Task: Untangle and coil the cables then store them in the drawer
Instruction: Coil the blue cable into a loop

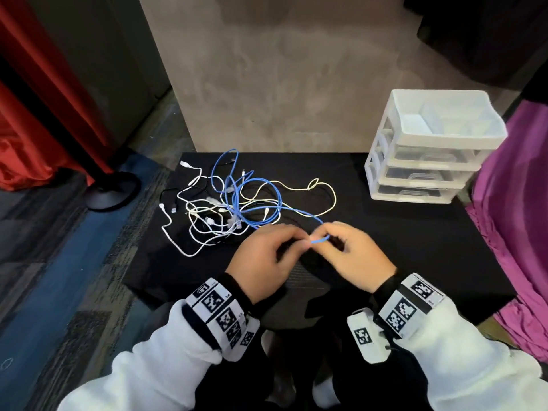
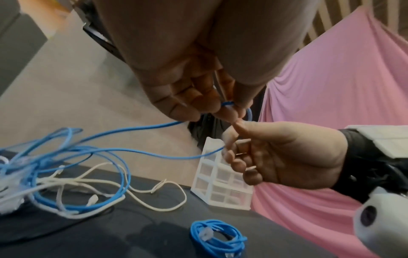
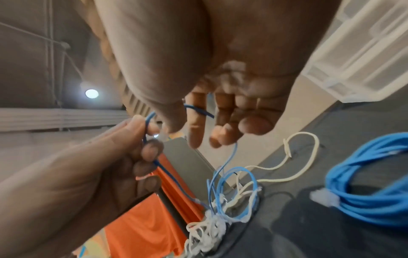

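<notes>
A tangle of blue, white, cream and black cables [image 1: 234, 203] lies on the black table [image 1: 415, 241], left of centre. One blue cable [image 1: 320, 240] runs out of it to my hands, which hover close together over the table's near middle. My left hand [image 1: 275, 253] pinches it at the fingertips [image 2: 229, 108]. My right hand [image 1: 350, 253] pinches the same cable, which crosses its index finger [image 3: 198, 111]. A coiled blue cable [image 2: 216, 239] lies on the table under my hands; the head view does not show it.
A white drawer unit [image 1: 430, 161] with three shut clear drawers and an open top tray stands at the back right. Pink cloth [image 1: 522, 232] borders the table's right side. A red curtain and black stand base [image 1: 112, 188] are on the floor left.
</notes>
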`<action>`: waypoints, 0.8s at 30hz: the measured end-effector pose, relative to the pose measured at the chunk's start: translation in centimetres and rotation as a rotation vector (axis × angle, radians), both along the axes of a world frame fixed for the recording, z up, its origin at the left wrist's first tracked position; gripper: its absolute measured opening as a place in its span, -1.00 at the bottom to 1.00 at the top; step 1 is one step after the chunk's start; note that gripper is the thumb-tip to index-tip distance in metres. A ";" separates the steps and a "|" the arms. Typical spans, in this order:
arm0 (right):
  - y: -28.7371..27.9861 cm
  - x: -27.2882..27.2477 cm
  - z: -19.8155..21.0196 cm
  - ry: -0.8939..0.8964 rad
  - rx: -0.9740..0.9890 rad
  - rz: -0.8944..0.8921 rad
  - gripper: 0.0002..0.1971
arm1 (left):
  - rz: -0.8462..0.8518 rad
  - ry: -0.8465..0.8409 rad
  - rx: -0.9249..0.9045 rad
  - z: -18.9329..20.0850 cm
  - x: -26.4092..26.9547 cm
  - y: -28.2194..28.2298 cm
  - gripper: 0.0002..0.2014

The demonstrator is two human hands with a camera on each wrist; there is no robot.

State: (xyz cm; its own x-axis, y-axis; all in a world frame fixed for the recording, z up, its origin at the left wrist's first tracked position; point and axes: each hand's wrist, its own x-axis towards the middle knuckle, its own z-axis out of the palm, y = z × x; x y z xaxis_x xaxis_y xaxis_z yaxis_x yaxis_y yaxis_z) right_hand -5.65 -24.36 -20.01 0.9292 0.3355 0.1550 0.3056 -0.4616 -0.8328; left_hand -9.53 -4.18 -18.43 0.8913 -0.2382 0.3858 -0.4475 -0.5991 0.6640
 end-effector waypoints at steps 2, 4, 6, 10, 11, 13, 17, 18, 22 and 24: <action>0.1 0.2 1.3 -0.034 0.096 -0.054 -0.71 | 0.006 0.018 0.022 0.2 0.0 0.8 -0.89; 0.0 0.0 3.3 -0.041 0.226 -0.064 -0.71 | 0.043 0.014 0.078 -0.6 0.4 2.3 -0.90; -0.8 -0.2 4.9 -0.059 0.329 -0.096 -0.75 | 0.122 0.012 0.083 -1.4 0.8 4.1 -0.92; -3.7 -0.2 7.7 -0.158 0.537 -0.195 -0.74 | 0.372 0.059 0.074 -2.3 1.7 8.1 -0.89; -4.4 -0.1 8.1 -0.166 0.559 -0.204 -0.77 | 0.400 0.071 0.053 -2.1 1.8 9.0 -0.89; -5.5 0.2 8.1 -0.150 0.486 -0.211 -0.83 | 0.433 0.073 0.007 -1.4 2.0 10.0 -0.86; -6.9 1.0 6.2 -0.046 0.272 -0.201 -0.90 | 0.491 0.110 -0.231 -0.1 2.1 9.7 -0.83; -7.0 1.2 5.6 -0.022 0.184 -0.206 -0.90 | 0.486 0.110 -0.278 0.1 2.1 9.4 -0.82; -7.1 1.4 3.9 -0.049 -0.262 -0.302 -0.87 | 0.421 0.141 -0.369 0.9 1.8 7.8 -0.77; -6.8 0.9 4.0 -0.081 -0.318 -0.312 -0.56 | 0.390 0.186 -0.444 1.4 1.5 6.7 -0.75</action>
